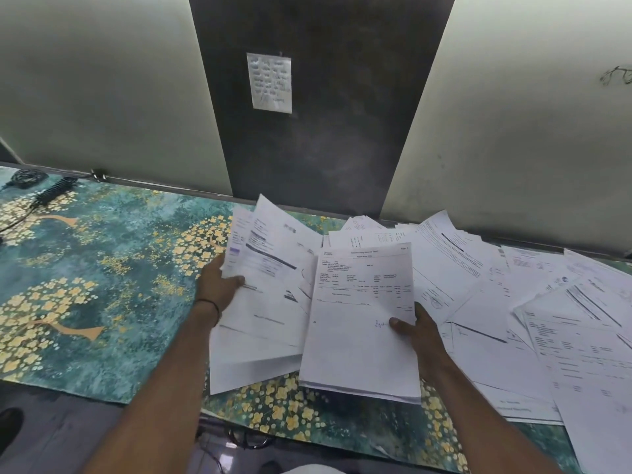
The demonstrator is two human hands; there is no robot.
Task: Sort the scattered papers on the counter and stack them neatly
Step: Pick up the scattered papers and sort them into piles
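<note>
White printed papers lie scattered over the right half of the counter (102, 254), which has a teal and gold floral cover. My left hand (219, 285) grips a fanned bundle of sheets (263, 302) by its left edge, thumb on top. My right hand (415, 331) holds a squarer stack of sheets (359, 323) by its right edge, thumb on the top page. Both bundles are lifted a little above the counter, and the right stack overlaps the left bundle. More loose papers (554, 319) spread overlapping to the right.
A black coiled cable and a dark device (51, 189) lie at the counter's far left. A handwritten note (269, 83) is stuck on the dark wall panel behind. Frosted panels stand on either side. Spectacles (248, 439) sit below the counter's near edge.
</note>
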